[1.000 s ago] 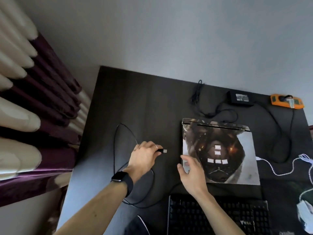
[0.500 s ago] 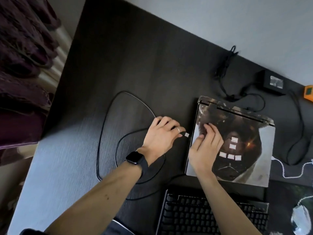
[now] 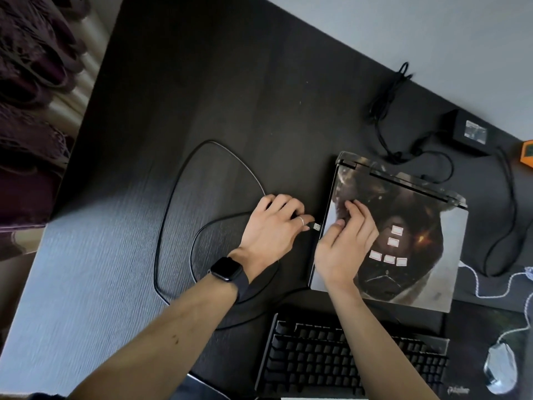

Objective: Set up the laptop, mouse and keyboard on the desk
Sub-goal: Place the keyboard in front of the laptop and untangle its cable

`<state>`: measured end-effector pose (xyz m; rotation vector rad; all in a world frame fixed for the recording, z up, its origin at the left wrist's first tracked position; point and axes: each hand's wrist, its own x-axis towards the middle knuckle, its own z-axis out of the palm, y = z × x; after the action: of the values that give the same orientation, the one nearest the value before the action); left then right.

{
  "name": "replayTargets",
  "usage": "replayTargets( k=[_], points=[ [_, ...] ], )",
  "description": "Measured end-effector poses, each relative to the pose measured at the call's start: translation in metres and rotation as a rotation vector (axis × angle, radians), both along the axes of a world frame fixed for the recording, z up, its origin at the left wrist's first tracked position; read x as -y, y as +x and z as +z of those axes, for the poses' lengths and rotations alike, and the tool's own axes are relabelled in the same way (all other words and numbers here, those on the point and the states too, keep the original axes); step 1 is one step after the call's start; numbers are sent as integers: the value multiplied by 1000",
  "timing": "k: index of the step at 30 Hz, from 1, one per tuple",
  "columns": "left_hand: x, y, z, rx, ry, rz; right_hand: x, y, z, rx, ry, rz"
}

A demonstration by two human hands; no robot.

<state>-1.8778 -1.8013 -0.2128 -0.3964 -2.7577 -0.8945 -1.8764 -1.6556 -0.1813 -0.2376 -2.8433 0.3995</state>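
- The left hand (image 3: 274, 229) has carried the USB plug (image 3: 316, 226) in since a second ago, and the right hand (image 3: 346, 246) has come onto the laptop (image 3: 427, 284).
- Left grip: fingers and thumb pinch the plug's black body, with the metal tip just beside the laptop's left edge. Touching or not, can't tell.
- Right grip is loose: the fingers are gently bent and rest on the closed lid, thumb at its left edge.
- The cable (image 3: 173, 203) loops wide across the table (image 3: 230, 82).
- The keyboard (image 3: 346, 359) lies in front of the laptop, and the mouse (image 3: 500, 368) is off to its right.
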Motion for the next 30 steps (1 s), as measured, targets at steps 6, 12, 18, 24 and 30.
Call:
replayTargets(
  k=[6,12,18,24,30],
  points=[
    [-8,5,0,31,0,72,0,0,2,19,5,-9],
    [-15,8,1,29,-13,105,-1,2,5,50,-3,-25],
    [-11,3,3,39,-20,14,-1,3,6,68,6,-15],
    [-10,-4,13,77,-45,-71,0,5,6,93,-4,-19],
    [-20,1,23,165,88,-22,-1,5,7,110,8,-15]
  ],
)
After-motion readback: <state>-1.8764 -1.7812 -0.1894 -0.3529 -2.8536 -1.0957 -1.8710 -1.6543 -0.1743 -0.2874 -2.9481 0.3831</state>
